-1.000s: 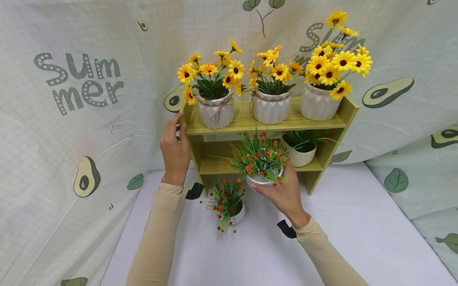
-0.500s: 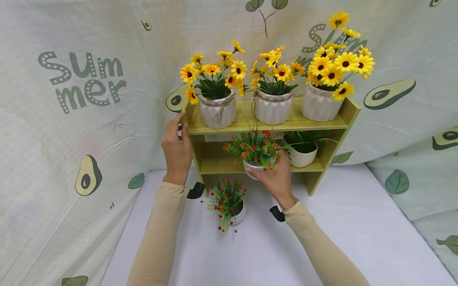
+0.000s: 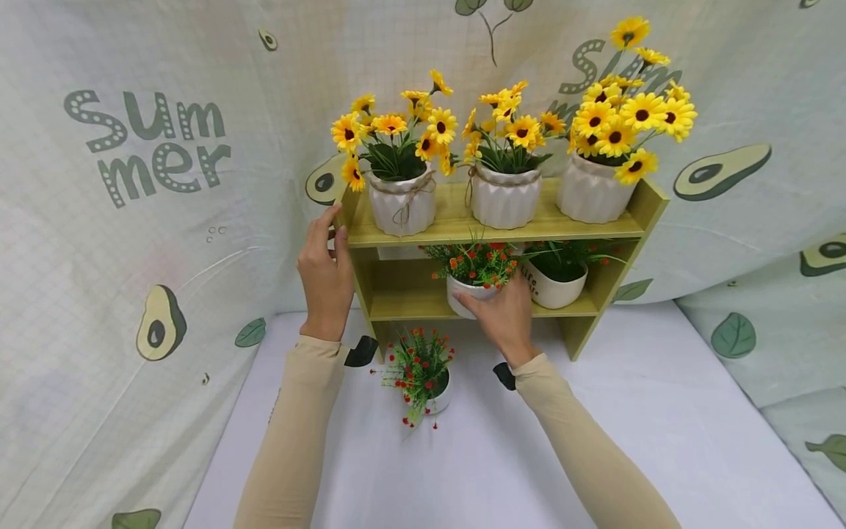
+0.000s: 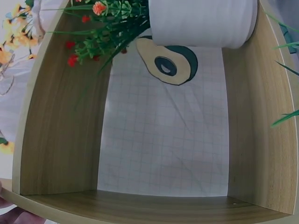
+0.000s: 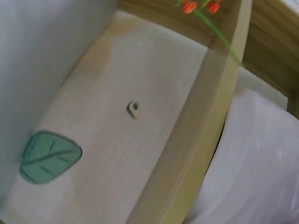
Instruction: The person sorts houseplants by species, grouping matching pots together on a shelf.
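Observation:
My right hand [image 3: 502, 312] grips a white potted plant [image 3: 471, 288] with green leaves and small red flowers. The pot is at the middle of the lower tier of a wooden shelf [image 3: 423, 236]; whether its base touches the board cannot be seen. The pot [image 4: 203, 23] fills the top of the left wrist view and the pot [image 5: 257, 158] shows blurred at right in the right wrist view. My left hand [image 3: 325, 283] holds the shelf's left side near the top, thumb in front. Its fingers [image 4: 21, 217] show at the lower left corner in the left wrist view.
Another red-flowered plant [image 3: 423, 378] stands on the white table [image 3: 396, 470] before the shelf. A lettered white pot [image 3: 558, 290] occupies the lower tier's right end. Above are three yellow-flowered pots, left [image 3: 403, 206], middle [image 3: 505, 198] and right [image 3: 595, 191]. Printed cloth [image 3: 165, 242] hangs behind.
My right hand has carried the red-flowered pot forward and slightly left, from in front of the shelf into the lower tier's middle. The left hand has stayed on the shelf's side.

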`<action>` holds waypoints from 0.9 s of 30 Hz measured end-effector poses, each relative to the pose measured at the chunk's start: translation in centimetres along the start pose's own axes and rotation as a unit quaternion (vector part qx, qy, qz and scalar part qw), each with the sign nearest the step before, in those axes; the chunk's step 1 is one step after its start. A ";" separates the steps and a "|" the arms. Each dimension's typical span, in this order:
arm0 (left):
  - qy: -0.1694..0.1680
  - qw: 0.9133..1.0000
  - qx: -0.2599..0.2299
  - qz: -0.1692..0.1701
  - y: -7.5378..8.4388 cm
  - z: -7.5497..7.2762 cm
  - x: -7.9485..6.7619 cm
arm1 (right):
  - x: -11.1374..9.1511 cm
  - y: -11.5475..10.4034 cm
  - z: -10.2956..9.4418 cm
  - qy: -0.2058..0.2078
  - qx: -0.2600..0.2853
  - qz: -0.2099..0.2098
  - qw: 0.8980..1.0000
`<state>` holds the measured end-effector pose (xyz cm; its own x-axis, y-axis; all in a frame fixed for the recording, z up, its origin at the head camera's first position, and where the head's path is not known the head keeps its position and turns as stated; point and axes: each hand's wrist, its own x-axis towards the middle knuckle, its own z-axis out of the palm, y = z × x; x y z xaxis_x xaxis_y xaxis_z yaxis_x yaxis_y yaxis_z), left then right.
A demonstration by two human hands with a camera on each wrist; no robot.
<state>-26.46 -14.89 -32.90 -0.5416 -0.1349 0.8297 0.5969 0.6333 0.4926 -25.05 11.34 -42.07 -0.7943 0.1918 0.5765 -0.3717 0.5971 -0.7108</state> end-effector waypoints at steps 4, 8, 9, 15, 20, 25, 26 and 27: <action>-0.001 1.000 0.002 -0.002 0.1 0.0 0.0 | 0.1 0.1 0.2 -0.002 -0.043 0.010 0.999; -0.002 1.000 0.004 -0.004 0.1 0.0 0.1 | 0.3 0.2 0.3 -0.009 -0.081 0.022 0.996; -0.002 1.000 0.004 -0.004 0.1 0.0 0.1 | 0.3 0.2 0.4 -0.010 -0.089 0.025 0.996; 0.000 1.000 0.003 -0.004 0.1 0.0 0.1 | 0.5 0.1 0.6 0.003 -0.128 0.034 0.991; 0.001 1.000 0.000 -0.004 0.1 0.0 0.1 | -0.1 0.4 0.7 0.030 -0.136 0.018 0.990; 0.001 1.000 -0.002 -0.005 0.1 -0.1 0.0 | -3.1 0.5 0.4 0.061 -0.112 -0.027 0.991; 0.001 1.000 -0.001 -0.004 0.2 -0.1 0.0 | -3.9 0.5 0.3 0.066 -0.103 -0.037 0.992; 0.000 1.000 -0.002 -0.003 0.2 -0.1 0.1 | -4.8 0.6 0.2 0.069 -0.092 -0.046 0.992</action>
<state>-26.34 -14.89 -32.71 -0.5453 -0.1394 0.8266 0.5955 0.6296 0.4990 -21.54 10.56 -45.35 -0.6828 0.2273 0.6943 -0.3359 0.7462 -0.5747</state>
